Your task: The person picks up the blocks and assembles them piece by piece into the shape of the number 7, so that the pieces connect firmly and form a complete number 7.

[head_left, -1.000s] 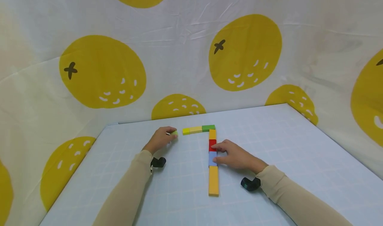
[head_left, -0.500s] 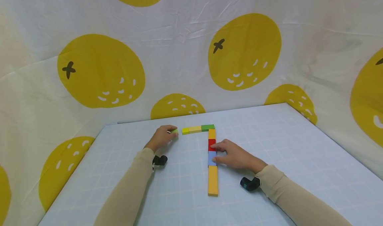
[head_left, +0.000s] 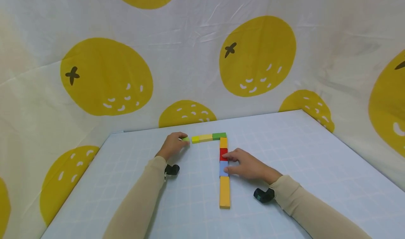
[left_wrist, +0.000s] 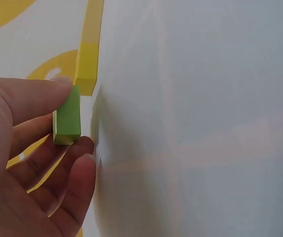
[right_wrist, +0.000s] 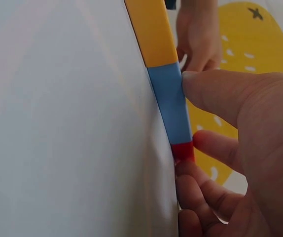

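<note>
My left hand (head_left: 172,146) pinches a small light green block (left_wrist: 67,116) between thumb and fingers, just left of the bright yellow block (left_wrist: 87,61) that ends the far row. That row continues right with a pale yellow block (head_left: 205,138) and a green block (head_left: 219,136). From its right end a second row runs toward me: a short orange block (head_left: 223,142), a red block (head_left: 223,154), a blue block (right_wrist: 171,101) and a long orange block (head_left: 225,193). My right hand (head_left: 248,164) rests beside this row, thumb touching the blue block and a fingertip at the red one.
The blocks lie on a table (head_left: 284,140) with a pale blue checked cover. Behind and around it hangs a white curtain (head_left: 190,66) printed with big yellow fruit. A small black camera (head_left: 264,195) sits at the right wrist, another black camera (head_left: 172,169) at the left.
My left hand has shifted slightly to the right with the light green block, so the gap to the bright yellow block is narrower. The right hand stays in place.
</note>
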